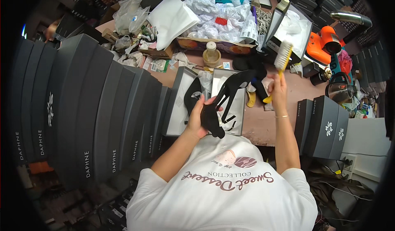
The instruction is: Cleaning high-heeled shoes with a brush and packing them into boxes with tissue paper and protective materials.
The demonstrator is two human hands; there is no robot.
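From my feed the black high-heeled shoe (220,107) in my left hand (196,117) looks matt, suede-like, no shine. The brush (282,60) in my right hand (277,89) has a yellow plastic handle and pale bristles. Grey shoe boxes (103,103) look like smooth matt cardboard, the white wrapping (214,19) is crinkly, and the worktop (263,122) is dull pinkish

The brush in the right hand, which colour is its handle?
Yellow, with pale bristles; the brush shows best in the head view.
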